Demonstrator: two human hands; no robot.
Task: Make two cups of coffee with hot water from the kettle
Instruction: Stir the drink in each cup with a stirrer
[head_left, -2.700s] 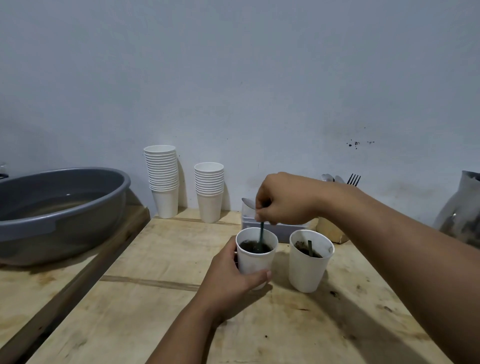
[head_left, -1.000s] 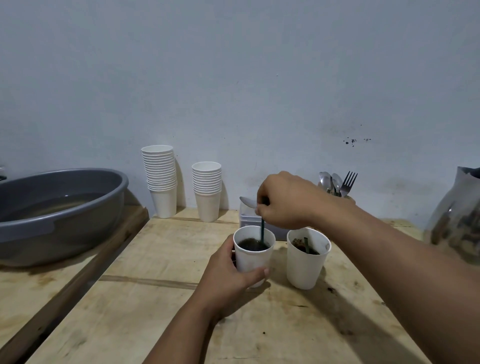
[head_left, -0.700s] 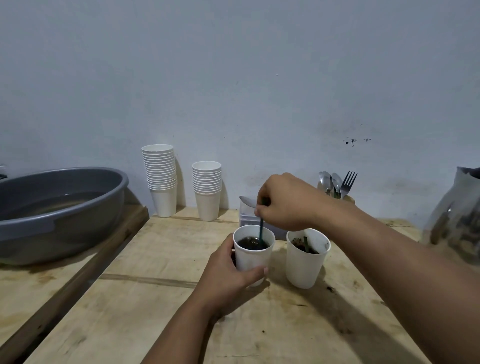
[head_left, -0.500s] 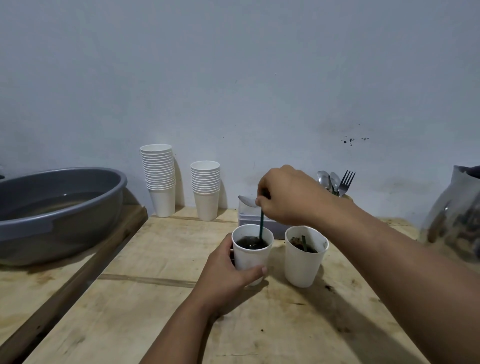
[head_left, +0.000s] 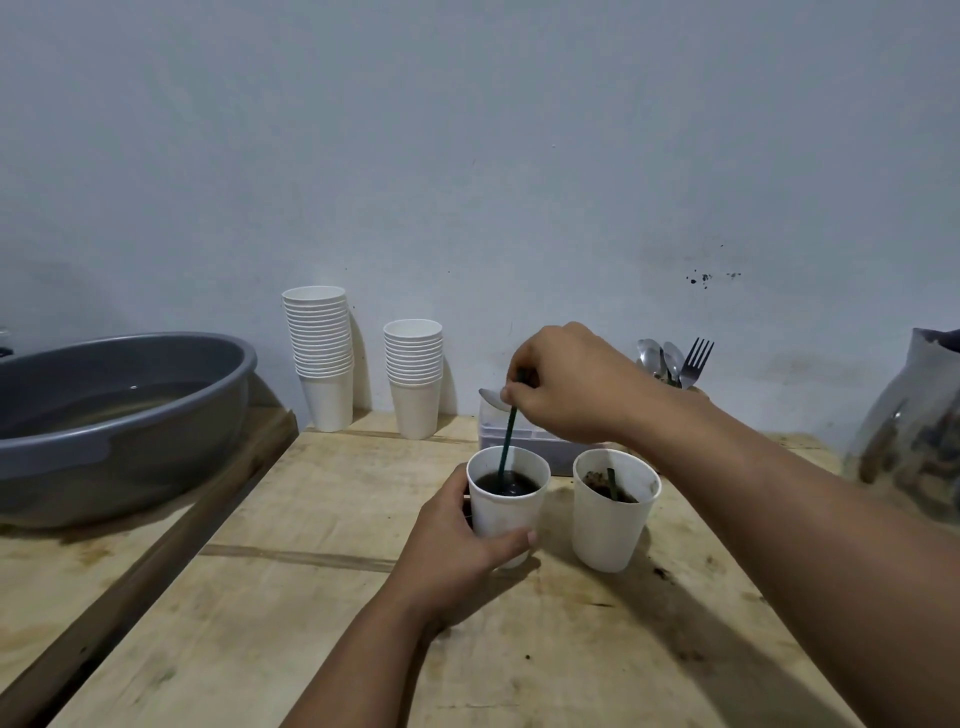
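Note:
Two white paper cups stand side by side on the wooden table (head_left: 322, 613). My left hand (head_left: 457, 551) wraps around the left cup (head_left: 506, 506), which holds dark coffee. My right hand (head_left: 566, 387) hovers above that cup and pinches the top of a dark green stirrer (head_left: 506, 447) whose lower end dips into the coffee. The right cup (head_left: 613, 519) holds brownish contents and a second green stirrer leaning inside it, untouched. No kettle is plainly visible.
Two stacks of white paper cups (head_left: 322, 358) (head_left: 414, 376) stand against the wall. A grey basin (head_left: 119, 415) with water sits at left. Behind the cups are a small plastic box (head_left: 519, 441) with a spoon, a cutlery holder (head_left: 675, 364), and a shiny vessel (head_left: 914, 431) at right.
My right hand has risen slightly with the stirrer while circling in the left cup. My left hand keeps its hold on that cup. The view has shifted slightly.

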